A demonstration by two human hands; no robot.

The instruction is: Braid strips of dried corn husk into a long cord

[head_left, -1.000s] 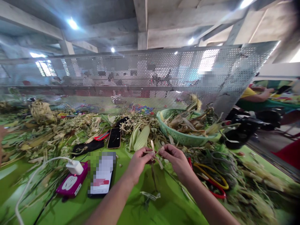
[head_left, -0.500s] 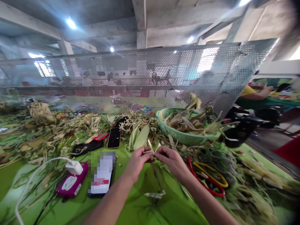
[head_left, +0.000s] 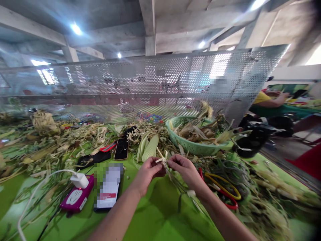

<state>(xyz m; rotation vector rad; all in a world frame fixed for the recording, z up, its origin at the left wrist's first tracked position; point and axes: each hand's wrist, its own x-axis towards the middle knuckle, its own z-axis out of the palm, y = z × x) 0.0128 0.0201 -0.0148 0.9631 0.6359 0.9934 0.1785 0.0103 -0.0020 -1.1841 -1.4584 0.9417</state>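
We have the left hand and right hand close together above the bright green tabletop, mid-view. Left: thumb and fingers pinched on a small bundle of cream-coloured plant strips; short strip ends poke up past the fingertips. Right: thumb and forefinger pinched at the bundle's right side; we can't tell which strand they grip. Thin green-brown stems trail from the bundle down toward our right forearm.

Just beyond the left hand we've got a pale green, leaf-shaped corn husk. Past the right hand: a round mint-green perforated plastic basket, loaded with dry brown husks. Beside the right forearm: a curved red loop and a yellow loop, next to a tangle of grey-green fibres.

Left of our left forearm: a phone with a lit, partly pixelated screen, then a purple box-shaped power strip with a white plug on it. Further back, a dark-screened phone with a tan edge near a flat black cloth. Grey perforated metal panel across the back. Far right: another person's yellow sleeve.
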